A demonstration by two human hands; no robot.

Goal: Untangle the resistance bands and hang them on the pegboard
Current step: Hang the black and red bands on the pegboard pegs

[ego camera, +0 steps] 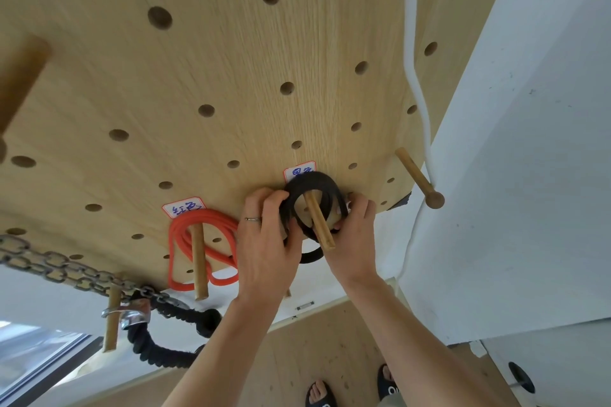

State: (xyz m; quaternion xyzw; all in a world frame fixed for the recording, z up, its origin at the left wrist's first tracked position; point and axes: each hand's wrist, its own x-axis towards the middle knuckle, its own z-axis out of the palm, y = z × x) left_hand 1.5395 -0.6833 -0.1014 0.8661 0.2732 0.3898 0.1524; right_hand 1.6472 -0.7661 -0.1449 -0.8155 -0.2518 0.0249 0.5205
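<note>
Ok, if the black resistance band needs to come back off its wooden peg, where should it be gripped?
Grip the coiled black resistance band at its two side arcs, where the left hand and right hand already hold it. It rings the wooden peg, so come from the front and probably draw it along the peg towards the free tip.

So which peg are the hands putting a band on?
The middle peg, ringed by the black band both hands hold. The red band hangs untouched.
</note>
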